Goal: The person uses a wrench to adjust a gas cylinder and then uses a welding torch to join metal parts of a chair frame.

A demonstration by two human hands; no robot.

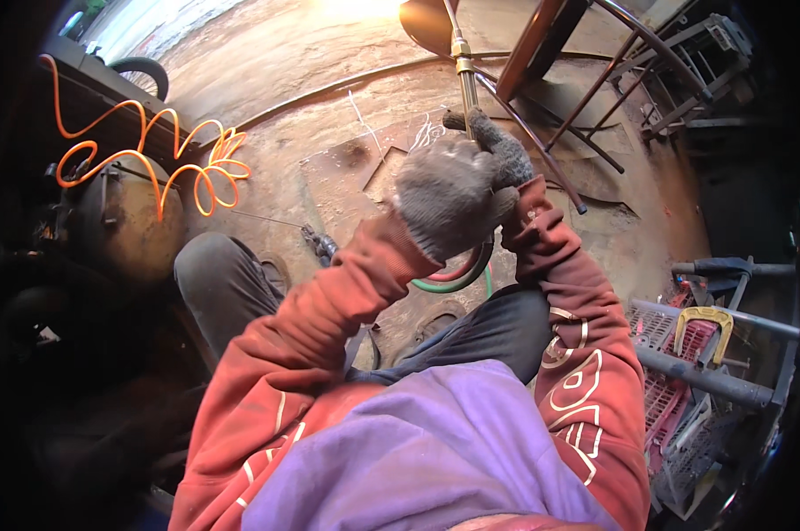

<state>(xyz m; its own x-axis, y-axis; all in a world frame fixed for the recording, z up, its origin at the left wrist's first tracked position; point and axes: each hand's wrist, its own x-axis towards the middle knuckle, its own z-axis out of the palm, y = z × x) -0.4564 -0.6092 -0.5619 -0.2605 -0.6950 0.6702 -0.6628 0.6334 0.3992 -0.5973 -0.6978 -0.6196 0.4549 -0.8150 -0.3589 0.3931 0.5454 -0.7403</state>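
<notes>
Both my hands wear grey knit work gloves and meet at the handle end of a brass gas torch, which points away from me toward the top of the view. My left hand is closed over the handle, its back toward me; it hides the grip and any valves. Just beyond it, my right hand wraps the torch, thumb and fingers around the stem. Below my hands, a green hose and a red hose curve down between my knees. The torch's far end lies beside a dark rounded piece.
A metal-legged frame stands ahead on the right. An orange coiled air hose hangs at the left by a rounded tank. A yellow C-clamp sits on a rack at the right. A power tool lies near my left knee.
</notes>
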